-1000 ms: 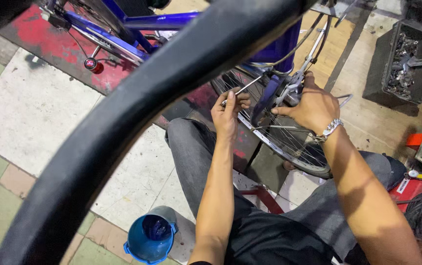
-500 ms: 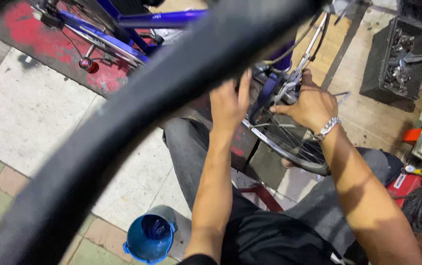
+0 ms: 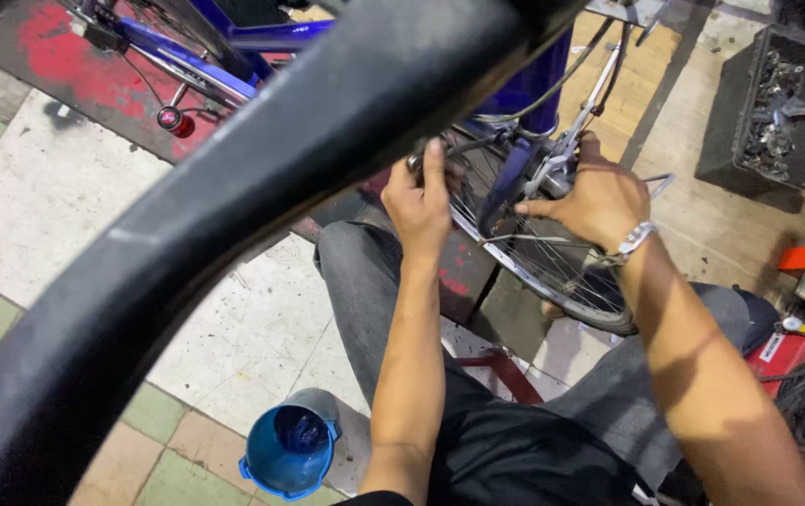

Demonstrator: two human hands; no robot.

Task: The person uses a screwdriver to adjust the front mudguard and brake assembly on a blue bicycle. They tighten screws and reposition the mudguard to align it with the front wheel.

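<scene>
A matte black rubber tyre [image 3: 234, 215] arcs across my view; below it a blue plastic cup [image 3: 290, 450] stands on the worn tiled floor [image 3: 65, 206]. My left hand [image 3: 418, 201] pinches a thin metal tool [image 3: 440, 150] at the spoked wheel [image 3: 552, 262], fingers closed on it. Just right, my right hand [image 3: 599, 201] curls shut over the shiny hub end [image 3: 552, 173] beside the glossy blue frame [image 3: 524, 89]

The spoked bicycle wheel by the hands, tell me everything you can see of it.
The spoked bicycle wheel has a shiny metal rim and thin silver spokes, with no tyre visible on the lower rim. It sits in the blue frame, above the person's knees. The right hand rests against its hub area; the left hand reaches its upper edge.
</scene>
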